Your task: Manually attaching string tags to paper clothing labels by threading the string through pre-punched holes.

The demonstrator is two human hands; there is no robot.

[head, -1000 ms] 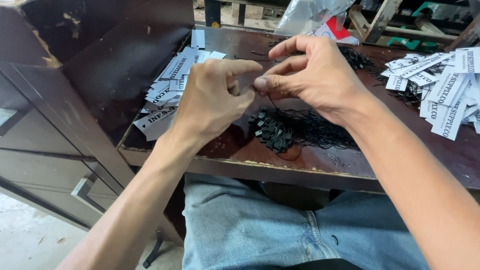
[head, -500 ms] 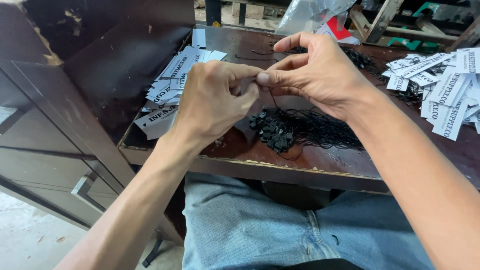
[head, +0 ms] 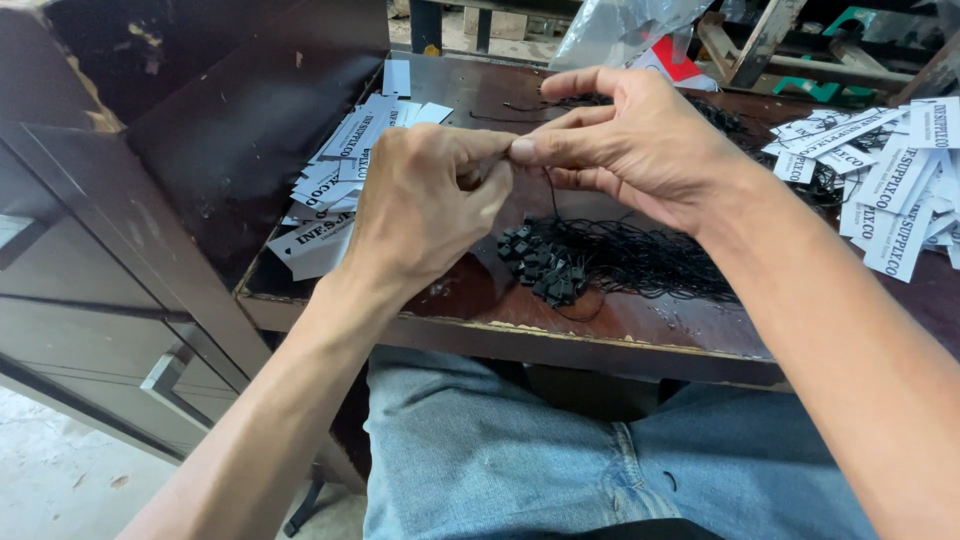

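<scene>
A dark, worn wooden table [head: 470, 330] carries a bundle of black strings [head: 620, 262] with small black clasps near its front edge. A heap of white printed tags [head: 335, 190] lies at its left side, another heap of tags [head: 880, 180] at its right, and clear plastic [head: 620, 25] at the back.

The single head camera looks steeply down and forward from close above the dark wooden table [head: 600, 335].

Two hands [head: 430, 205]; two heaps of white tags [head: 335, 190]; one bundle of black strings [head: 600, 262].
</scene>
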